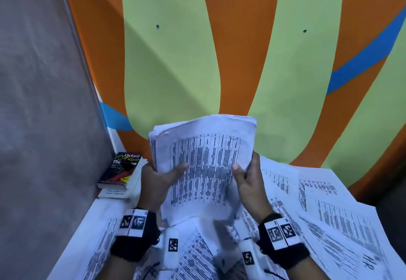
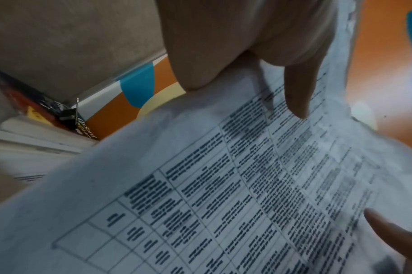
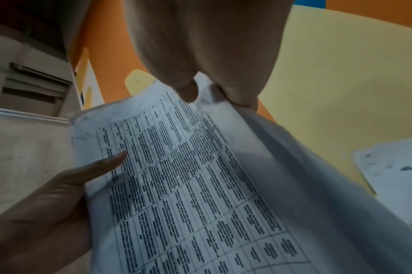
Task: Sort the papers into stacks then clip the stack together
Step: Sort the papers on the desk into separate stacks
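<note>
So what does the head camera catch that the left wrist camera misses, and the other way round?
Only the head view shows the loose printed sheets spread over the table, the right hand whole, and both wrist bands.

Only the left wrist view shows the black binder clip close enough to recognise, lying on the book.

Both show the held stack of papers with its printed table, the left hand whose thumb lies on the front page, the Oxford book and the painted wall.

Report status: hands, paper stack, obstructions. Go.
Left hand and right hand both grip white printed paper stack, upright, edges uneven. Unclipped. Black binder clip on Oxford book. Loose printed sheets litter table.
</note>
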Motion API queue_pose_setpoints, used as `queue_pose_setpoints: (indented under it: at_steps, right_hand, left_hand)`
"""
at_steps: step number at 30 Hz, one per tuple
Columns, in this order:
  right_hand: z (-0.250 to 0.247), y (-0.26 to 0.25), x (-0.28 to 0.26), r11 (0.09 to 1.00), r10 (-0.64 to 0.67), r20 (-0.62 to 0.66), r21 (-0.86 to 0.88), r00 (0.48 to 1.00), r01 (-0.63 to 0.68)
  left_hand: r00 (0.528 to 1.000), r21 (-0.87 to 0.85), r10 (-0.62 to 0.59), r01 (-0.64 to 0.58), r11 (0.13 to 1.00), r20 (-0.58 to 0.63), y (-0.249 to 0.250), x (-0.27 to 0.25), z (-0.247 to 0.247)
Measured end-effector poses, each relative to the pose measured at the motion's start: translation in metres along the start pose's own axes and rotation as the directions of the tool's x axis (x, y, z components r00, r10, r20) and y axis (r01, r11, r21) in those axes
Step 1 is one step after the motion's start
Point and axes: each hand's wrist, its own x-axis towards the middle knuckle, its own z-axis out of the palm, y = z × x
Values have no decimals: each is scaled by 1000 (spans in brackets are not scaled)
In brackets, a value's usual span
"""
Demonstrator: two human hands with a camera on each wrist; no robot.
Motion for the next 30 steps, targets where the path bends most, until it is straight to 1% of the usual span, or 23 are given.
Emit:
queue_pose_setpoints:
  at_steps: [1,2,3,4,5,6,7,8,9,10,11,12,13,14,15,17,18,20,22,24,25,28,30]
  right_hand:
    - [0,1,-1,999,20,25,27,999,-21]
    - [-1,3,-3,999,51,57,12,997,-52]
    - [-2,12,-5,996,79,90,-45,993,-75]
    - [-3,23,-8,986,102,130,-143,986,-83]
    - [-8,37,-11,951,152,156,-292,976,-101]
    - [-14,52,-15,876,245,174,-461,954,-141]
    - [-24,66,-19,764,360,151,-615,921,-197]
    - [-37,78,-23,627,454,72,-734,888,-261]
    - [-53,87,-26,499,507,-45,-799,861,-336]
    - [-71,92,-29,385,540,-166,-823,825,-417]
    - [-89,99,-32,291,574,-261,-821,776,-492]
    - [-106,102,-35,221,613,-328,-802,718,-555]
    - [-120,106,-37,168,659,-368,-778,656,-606]
    - [-131,109,-39,121,695,-388,-767,606,-630]
    - [-138,112,-41,78,717,-399,-769,572,-635]
    - [-144,120,-44,15,724,-424,-778,544,-628]
    - [-145,123,-45,8,729,-426,-777,536,-629]
    - [-147,125,-44,59,738,-413,-748,533,-661]
    - [-150,127,-45,161,703,-406,-708,584,-687]
    - [-156,128,-45,299,655,-409,-632,635,-715]
    - [-160,128,-45,362,642,-408,-585,649,-726]
    - [-175,130,-46,563,600,-446,-354,664,-747]
    - [-180,125,-48,636,579,-493,-226,649,-738]
  left_hand:
    - [999,-2,-10,10,1000,42,-2,-1,-1]
    - [995,7,-51,51,999,84,-8,-2,-3]
    - [989,40,-93,89,995,117,-15,-5,-4]
    - [983,86,-137,127,988,126,-25,-8,-5]
    - [980,123,-165,151,981,110,-31,-11,-5]
    - [984,160,-169,157,974,63,-37,-12,-6]
    - [987,195,-159,153,969,14,-37,-13,-5]
    - [990,211,-139,143,967,-33,-36,-13,-6]
    - [990,217,-115,130,967,-77,-32,-12,-9]
    - [988,224,-105,129,966,-117,-30,-11,-12]
    - [982,217,-104,137,967,-156,-26,-11,-14]
    - [976,209,-107,146,967,-188,-24,-11,-17]
    - [974,214,-98,143,966,-205,-21,-13,-18]
    - [971,212,-90,137,967,-221,-20,-14,-20]
    - [970,218,-85,136,966,-228,-20,-16,-21]
    - [968,219,-86,139,966,-235,-22,-19,-20]
    - [967,221,-87,143,965,-241,-22,-21,-19]
    - [965,231,-80,139,963,-249,-21,-24,-15]
    - [964,244,-65,130,961,-256,-20,-27,-13]
    - [962,246,-74,140,959,-262,-21,-29,-13]
    - [961,243,-84,151,958,-263,-22,-29,-13]
    - [958,237,-88,156,959,-271,-23,-28,-15]
    - [958,232,-79,146,962,-274,-22,-27,-16]
